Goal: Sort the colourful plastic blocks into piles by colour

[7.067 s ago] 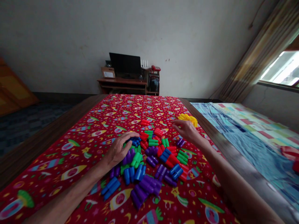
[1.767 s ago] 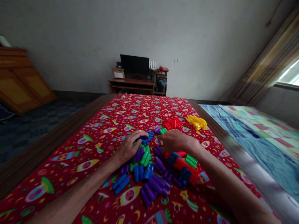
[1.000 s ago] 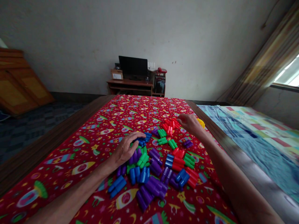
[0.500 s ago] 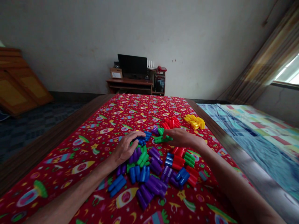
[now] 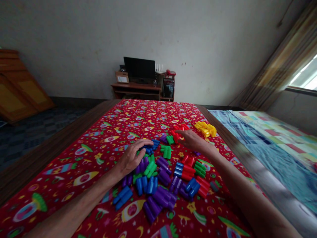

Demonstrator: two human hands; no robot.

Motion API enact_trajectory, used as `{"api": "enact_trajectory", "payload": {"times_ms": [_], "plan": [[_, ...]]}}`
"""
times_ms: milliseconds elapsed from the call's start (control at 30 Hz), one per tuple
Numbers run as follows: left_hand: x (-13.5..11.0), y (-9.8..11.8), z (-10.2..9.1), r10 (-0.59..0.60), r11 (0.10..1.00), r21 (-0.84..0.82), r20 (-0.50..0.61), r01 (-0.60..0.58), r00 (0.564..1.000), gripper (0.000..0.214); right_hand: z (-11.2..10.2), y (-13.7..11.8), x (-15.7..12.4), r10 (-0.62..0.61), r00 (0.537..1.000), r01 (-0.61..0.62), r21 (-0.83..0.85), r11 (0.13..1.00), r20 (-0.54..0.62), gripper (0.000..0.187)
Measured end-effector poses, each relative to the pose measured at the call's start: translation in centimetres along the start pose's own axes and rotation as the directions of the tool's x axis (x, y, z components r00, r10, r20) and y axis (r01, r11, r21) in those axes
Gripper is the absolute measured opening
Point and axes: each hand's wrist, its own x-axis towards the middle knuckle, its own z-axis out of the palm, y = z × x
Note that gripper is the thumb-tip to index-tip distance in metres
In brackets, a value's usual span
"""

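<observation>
My left hand [image 5: 133, 157] rests at the left of a pile of plastic building blocks, its fingers and thumb curled round blue building blocks [image 5: 154, 145]. Purple blocks [image 5: 141, 166] and green blocks [image 5: 150, 168] lie just below it. Farther right, my right hand [image 5: 194, 141] reaches to the red building blocks [image 5: 174, 136], with finger and thumb closed at one of them; the hand covers part of this group. Between the hands, a green block [image 5: 166, 151] lies on the cloth. Another green block [image 5: 170, 139] sits beside a purple block [image 5: 163, 138].
Yellow blocks [image 5: 205, 129] form a heap at the far right. Nearer me lie more purple blocks [image 5: 163, 196], blue blocks [image 5: 123, 197] and red blocks [image 5: 203, 186]. A red patterned cloth [image 5: 148, 115] covers the table. Beyond stands a desk with a monitor [image 5: 139, 68]; a bed [image 5: 247, 138] is at right.
My right hand has let go of a green block, which now lies between the hands, and has moved away from me to the red blocks. My left hand has stayed at the blue blocks.
</observation>
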Motion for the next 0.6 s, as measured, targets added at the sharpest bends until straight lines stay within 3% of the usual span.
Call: {"api": "enact_trajectory", "payload": {"times_ms": [100, 267, 433, 600], "plan": [[0.0, 0.1, -0.1, 0.0, 1.0, 0.001, -0.003, 0.0, 1.0, 0.033, 0.6, 0.2, 0.2, 0.039, 0.998, -0.036, -0.049, 0.998, 0.056, 0.042], [-0.1, 0.0, 0.0, -0.022, 1.0, -0.014, -0.001, 0.022, 1.0, 0.034, 1.2, 0.7, 0.6, 0.15, 0.986, -0.16, -0.166, 0.973, -0.069, 0.031], [-0.1, -0.6, 0.4, -0.02, 0.999, -0.031, -0.025, 0.019, 0.999, 0.034, 0.0, 2.1, 0.7, 0.149, 0.974, -0.164, -0.082, 0.983, -0.168, 0.023], [-0.1, -0.3, 0.2, -0.018, 1.0, -0.017, -0.012, 0.018, 1.0, 0.034, -1.3, 3.5, 0.7, 0.308, 0.867, -0.347, -0.032, 0.937, -0.391, 0.025]]}}
